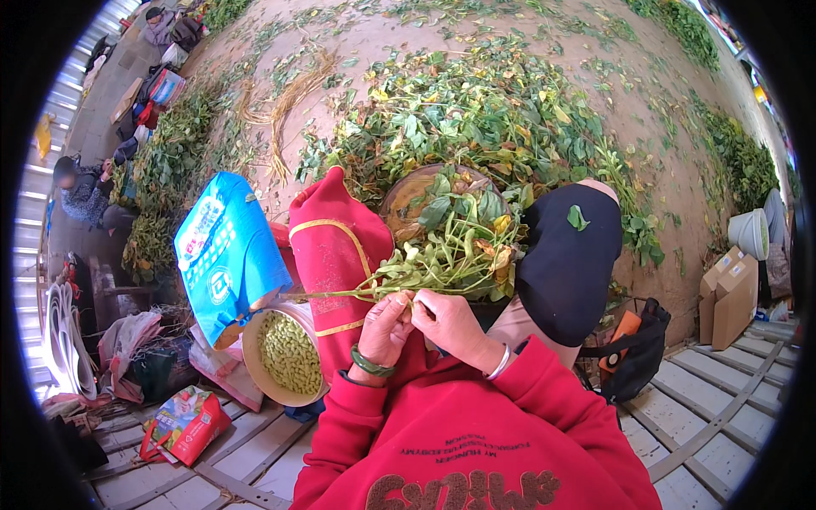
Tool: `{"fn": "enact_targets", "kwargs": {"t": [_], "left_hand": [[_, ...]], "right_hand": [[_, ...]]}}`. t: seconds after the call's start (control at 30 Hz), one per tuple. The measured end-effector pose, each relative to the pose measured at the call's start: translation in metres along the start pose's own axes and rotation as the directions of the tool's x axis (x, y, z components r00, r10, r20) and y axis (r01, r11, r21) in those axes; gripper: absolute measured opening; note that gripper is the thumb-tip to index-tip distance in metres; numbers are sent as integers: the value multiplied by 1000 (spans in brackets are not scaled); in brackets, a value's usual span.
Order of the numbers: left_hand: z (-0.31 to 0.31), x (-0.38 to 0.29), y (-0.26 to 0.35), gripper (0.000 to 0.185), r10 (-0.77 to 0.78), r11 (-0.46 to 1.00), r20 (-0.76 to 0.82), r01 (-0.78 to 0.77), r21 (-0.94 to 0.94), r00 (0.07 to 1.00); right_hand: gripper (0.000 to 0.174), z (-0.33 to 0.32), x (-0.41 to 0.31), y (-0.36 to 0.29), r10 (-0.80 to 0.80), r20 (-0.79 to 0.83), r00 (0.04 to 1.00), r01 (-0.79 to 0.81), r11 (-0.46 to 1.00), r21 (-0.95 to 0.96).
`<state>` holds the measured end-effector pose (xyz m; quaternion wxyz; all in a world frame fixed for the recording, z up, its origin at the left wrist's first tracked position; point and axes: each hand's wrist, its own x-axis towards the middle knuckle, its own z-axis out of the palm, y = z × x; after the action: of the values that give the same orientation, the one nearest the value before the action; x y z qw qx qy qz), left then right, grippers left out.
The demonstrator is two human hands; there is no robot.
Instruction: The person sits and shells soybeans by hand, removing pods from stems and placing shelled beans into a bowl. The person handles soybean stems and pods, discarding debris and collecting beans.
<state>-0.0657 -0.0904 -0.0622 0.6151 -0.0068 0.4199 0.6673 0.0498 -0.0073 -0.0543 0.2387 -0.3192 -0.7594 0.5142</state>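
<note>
My left hand (382,326), with a green bangle at its wrist, meets my right hand (450,322), which wears a silver bangle. Their fingertips pinch a small yellowish-green pod (411,307), mostly hidden by the fingers. Just beyond them, a leafy bean stalk (440,261) full of green pods lies across my lap. Its bare stem points left over a red cloth (325,255) on my left leg. Left of that leg stands a pale bucket (252,360) holding shelled green beans (288,350).
A round container (398,191) is partly buried under bean plants (472,108) ahead. A blue bag (229,255) stands beside the bucket. Cardboard boxes (730,296) and a black bag (637,357) are to the right. Another person (89,194) sits at far left by a plant heap.
</note>
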Motion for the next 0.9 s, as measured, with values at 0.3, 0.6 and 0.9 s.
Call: {"fn": "enact_targets", "kwargs": {"t": [0.3,0.6,0.9], "left_hand": [[5,-2,6,18,-3,1000,56,2,16,998],[-7,-4,3,19,-45,999,149,48,-15,988],[-5,-12,1,15,-81,979,52,69,190,995]], "right_hand": [[18,-14,5,-4,341,688,640,-734,9,679],[25,-43,20,-5,350,599,720,-688,240,685],[16,-27,34,-15,-147,101,984,173,923,-343]]}}
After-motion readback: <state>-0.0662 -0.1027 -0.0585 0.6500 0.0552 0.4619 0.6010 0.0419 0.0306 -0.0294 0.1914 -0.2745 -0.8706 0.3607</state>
